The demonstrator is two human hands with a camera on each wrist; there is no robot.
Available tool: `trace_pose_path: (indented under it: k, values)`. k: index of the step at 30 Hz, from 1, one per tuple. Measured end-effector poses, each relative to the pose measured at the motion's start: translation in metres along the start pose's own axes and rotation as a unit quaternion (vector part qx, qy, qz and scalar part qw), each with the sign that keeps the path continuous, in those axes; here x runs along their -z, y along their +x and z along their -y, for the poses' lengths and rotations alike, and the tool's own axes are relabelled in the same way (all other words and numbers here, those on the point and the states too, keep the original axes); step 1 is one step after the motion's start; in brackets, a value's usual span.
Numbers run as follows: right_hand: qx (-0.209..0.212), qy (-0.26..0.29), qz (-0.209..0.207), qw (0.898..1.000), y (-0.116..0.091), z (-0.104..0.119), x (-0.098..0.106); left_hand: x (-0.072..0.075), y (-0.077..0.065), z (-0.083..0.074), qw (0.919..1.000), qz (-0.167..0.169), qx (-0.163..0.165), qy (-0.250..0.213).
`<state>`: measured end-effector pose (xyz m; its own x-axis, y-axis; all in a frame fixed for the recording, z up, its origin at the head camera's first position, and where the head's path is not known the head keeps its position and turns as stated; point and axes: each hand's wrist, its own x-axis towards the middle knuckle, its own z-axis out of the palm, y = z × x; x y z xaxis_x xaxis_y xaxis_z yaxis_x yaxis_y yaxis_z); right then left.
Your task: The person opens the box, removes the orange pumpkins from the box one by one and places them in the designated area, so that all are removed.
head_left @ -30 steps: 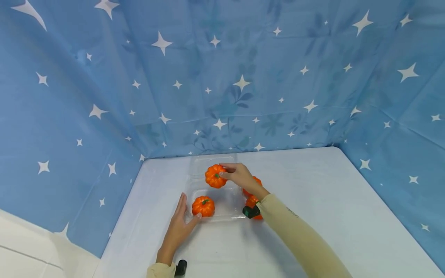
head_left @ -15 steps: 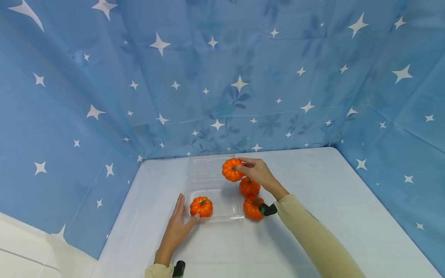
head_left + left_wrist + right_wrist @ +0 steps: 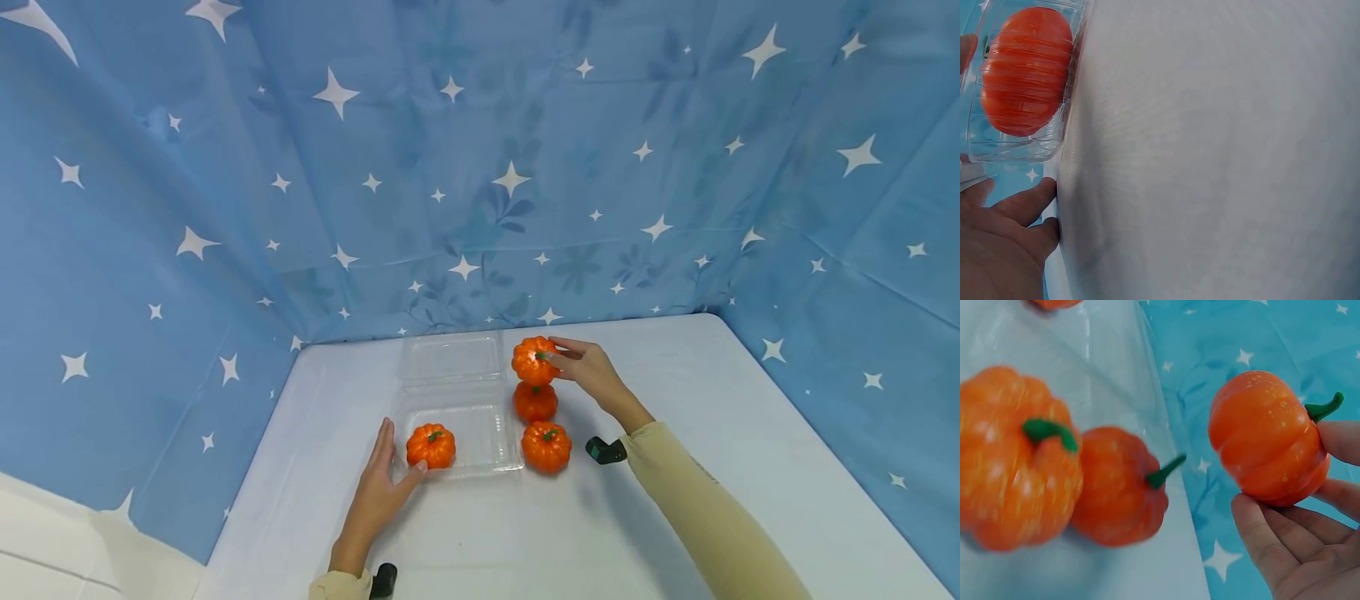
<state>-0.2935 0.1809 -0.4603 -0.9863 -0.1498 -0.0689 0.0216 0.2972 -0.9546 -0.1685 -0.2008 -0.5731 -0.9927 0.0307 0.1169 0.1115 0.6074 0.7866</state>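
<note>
My right hand (image 3: pixel 600 375) holds a small orange toy pumpkin (image 3: pixel 531 362) with a green stem, raised above the table at the back. In the right wrist view, thumb and fingers grip this pumpkin at its sides. My left hand (image 3: pixel 375 496) is at the near left corner of a clear plastic clamshell box (image 3: pixel 483 442), its fingers extended along the left wall and the thumb by the front edge. Inside that box, at the left, lies another toy pumpkin (image 3: pixel 431 446), also seen through the ribbed wall in the left wrist view.
Two more toy pumpkins, one farther back (image 3: pixel 536 404) and one nearer (image 3: pixel 547 447), sit beside the box's right wall. The box's clear lid (image 3: pixel 450 358) lies folded open behind it. A blue starred curtain (image 3: pixel 480 167) surrounds the white table (image 3: pixel 675 400).
My right hand has carried its pumpkin from over the box to the right and back, past the box's right edge. My left hand has stayed at the box's corner.
</note>
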Motion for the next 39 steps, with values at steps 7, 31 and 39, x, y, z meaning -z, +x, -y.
trace_pose_path:
  k: [7, 31, 39]
  values:
    - [-0.013, -0.004, -0.02, 1.0, -0.007, -0.02, 0.023, -0.001, -0.002, 0.001, 0.9999, -0.006, -0.01, -0.002]
    - [-0.11, -0.013, -0.059, 0.992, -0.022, -0.083, 0.044, 0.002, -0.002, -0.001, 0.9999, 0.007, 0.005, -0.01]
    - [-0.113, -0.033, -0.054, 0.992, -0.02, -0.091, 0.039, 0.003, 0.001, -0.001, 0.9999, 0.012, 0.012, -0.001]
